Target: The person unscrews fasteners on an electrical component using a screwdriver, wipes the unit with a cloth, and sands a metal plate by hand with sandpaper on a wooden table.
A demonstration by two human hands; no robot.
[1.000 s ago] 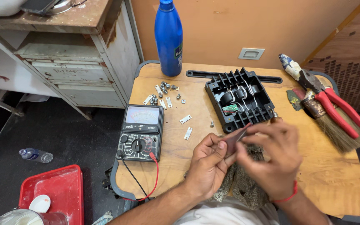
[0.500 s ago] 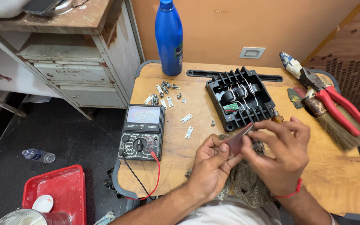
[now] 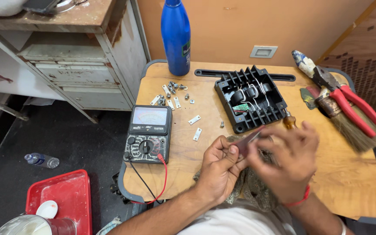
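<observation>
My left hand pinches a small flat reddish-brown card-like part over a grey-green cloth at the near table edge. My right hand, blurred by motion, is closed against the same part from the right, with a red thread on its wrist. Just beyond the hands lies an open black ribbed housing with white wires and a small green board inside. A screwdriver's amber handle pokes out beside the housing.
An analog multimeter with red and black leads lies left of my hands. Several loose screws and metal plates lie near a blue bottle. Red-handled pliers and a brush lie at right. A red tray is on the floor.
Both hands have stayed over the cloth with the small part. My right hand has shifted slightly and is now blurred by movement; the table items have not moved.
</observation>
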